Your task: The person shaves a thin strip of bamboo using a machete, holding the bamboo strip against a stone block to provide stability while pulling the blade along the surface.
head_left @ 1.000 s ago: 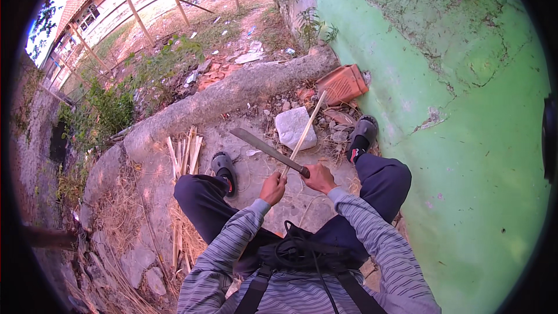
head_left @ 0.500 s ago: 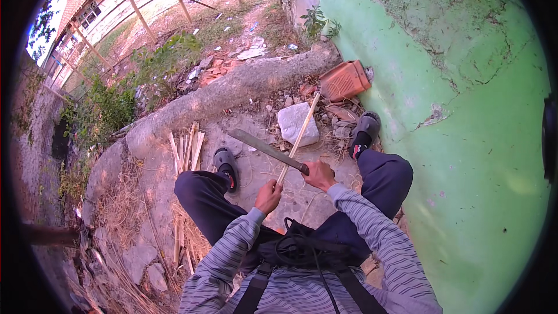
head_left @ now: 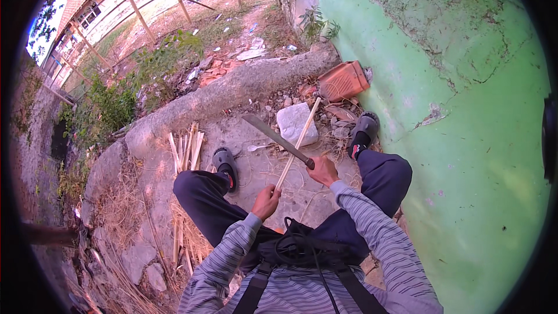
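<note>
My left hand (head_left: 267,202) is closed round the near end of a pale bamboo strip (head_left: 301,138), which slants up and away to the right. A machete (head_left: 275,136) with a dark blade and brown handle is gripped in my right hand (head_left: 323,171). Its blade points to the far left and crosses the strip around the middle; whether the edge touches it I cannot tell. Beyond the crossing lies a whitish stone block (head_left: 292,121) on the ground, under the strip's upper part.
Split bamboo strips (head_left: 187,148) lie left of my left shoe (head_left: 225,166). An orange roof tile (head_left: 344,81) leans by the green wall (head_left: 465,180) on the right. A low stone kerb (head_left: 226,88) curves across the far side. A white plastic spoon (head_left: 256,147) lies between my feet.
My right hand has drawn slightly right, and the machete's tip has swung right and away. The strip and my left hand have shifted a little nearer to me.
</note>
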The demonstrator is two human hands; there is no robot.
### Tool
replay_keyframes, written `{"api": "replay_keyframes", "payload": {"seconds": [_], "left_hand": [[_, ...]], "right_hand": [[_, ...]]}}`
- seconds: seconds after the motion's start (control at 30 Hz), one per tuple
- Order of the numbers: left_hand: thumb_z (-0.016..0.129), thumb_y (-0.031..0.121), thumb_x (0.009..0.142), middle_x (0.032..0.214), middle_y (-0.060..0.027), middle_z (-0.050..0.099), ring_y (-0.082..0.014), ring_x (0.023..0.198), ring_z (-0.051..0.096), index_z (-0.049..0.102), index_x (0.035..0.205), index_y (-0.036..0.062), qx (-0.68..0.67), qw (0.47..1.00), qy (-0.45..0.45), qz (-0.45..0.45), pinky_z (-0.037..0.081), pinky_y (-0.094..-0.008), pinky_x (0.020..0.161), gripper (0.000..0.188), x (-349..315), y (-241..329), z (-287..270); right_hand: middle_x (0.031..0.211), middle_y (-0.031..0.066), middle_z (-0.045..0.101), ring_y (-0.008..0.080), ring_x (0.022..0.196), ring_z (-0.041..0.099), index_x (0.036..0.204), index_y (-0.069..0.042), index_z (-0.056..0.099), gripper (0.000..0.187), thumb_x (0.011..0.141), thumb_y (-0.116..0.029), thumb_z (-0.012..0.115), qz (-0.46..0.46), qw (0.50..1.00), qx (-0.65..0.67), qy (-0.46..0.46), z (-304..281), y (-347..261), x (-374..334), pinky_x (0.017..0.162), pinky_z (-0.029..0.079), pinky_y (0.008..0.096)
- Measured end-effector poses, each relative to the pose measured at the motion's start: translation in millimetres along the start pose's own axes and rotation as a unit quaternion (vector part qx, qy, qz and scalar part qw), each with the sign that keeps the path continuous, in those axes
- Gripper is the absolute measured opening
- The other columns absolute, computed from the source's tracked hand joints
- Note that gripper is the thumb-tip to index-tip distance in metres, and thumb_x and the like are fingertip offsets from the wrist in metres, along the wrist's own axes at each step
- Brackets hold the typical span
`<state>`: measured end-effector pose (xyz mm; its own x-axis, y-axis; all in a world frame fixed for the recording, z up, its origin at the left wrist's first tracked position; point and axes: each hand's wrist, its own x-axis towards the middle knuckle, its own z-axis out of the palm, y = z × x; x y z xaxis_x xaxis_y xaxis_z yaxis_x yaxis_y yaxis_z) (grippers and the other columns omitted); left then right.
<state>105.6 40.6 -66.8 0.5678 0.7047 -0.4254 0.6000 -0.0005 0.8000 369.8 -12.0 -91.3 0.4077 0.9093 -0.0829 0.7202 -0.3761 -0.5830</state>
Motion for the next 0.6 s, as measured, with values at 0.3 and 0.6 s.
{"api": "replay_keyframes", "payload": {"seconds": [0.3,0.6], "left_hand": [[0.056,0.031,0.102,0.08,-0.0242,0.065,-0.0366,0.076,0.066,0.064,0.105,-0.0027,0.044,0.998,0.021,0.035,0.049,-0.0467,0.072,0.035,-34.8,2.1,-5.5],[0.055,0.027,0.103,0.081,-0.0306,0.063,-0.0502,0.08,0.063,0.057,0.099,-0.0031,0.069,0.996,0.036,0.035,0.045,-0.0565,0.071,0.031,-45.4,13.2,-16.8]], "right_hand": [[0.077,0.0209,0.07,0.0443,0.076,0.07,0.085,-0.01,0.071,0.021,0.081,-0.03,0.067,0.0,1.0,-0.024,0.013,2.7,18.7,14.0,0.069,0.056,0.0546],[0.077,0.0196,0.07,0.0439,0.078,0.069,0.085,-0.01,0.07,0.017,0.081,-0.026,0.068,-0.03,0.998,0.01,-0.055,17.7,15.8,-6.9,0.07,0.054,0.0518]]}}
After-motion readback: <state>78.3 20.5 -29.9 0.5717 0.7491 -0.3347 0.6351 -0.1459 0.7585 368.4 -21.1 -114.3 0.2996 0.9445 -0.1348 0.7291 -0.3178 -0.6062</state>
